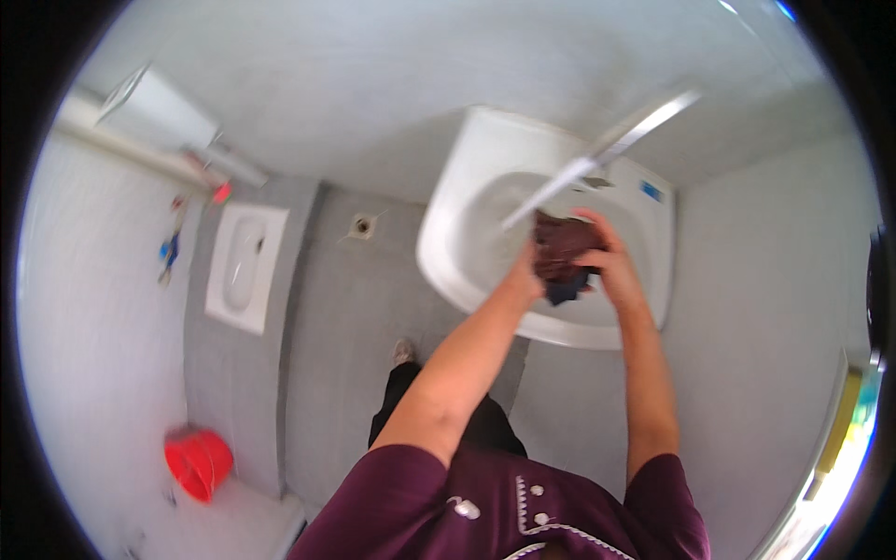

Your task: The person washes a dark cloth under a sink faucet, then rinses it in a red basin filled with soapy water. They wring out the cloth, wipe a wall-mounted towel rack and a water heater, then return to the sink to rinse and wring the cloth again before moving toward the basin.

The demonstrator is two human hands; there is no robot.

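Over the white washbasin (448,247), a bunched, wet-looking dark brown cloth (563,245) is held between both my hands. My left hand (530,271) presses on its left side, with most of the fingers hidden behind the cloth. On the other side, my right hand (607,254) curls its fingers over the cloth. A dark blue piece (563,291) hangs below the brown part; whether it belongs to the same cloth I cannot tell. The faucet (597,180) stands at the back of the basin, just beyond my hands, and a pale streak runs from it into the bowl.
A blue label (651,191) is on the basin's back right rim. Left on the grey floor lies a drain (362,225), then a raised step with a white squat toilet (247,266). A red bucket (199,462) stands at lower left, a white cistern (159,107) at upper left.
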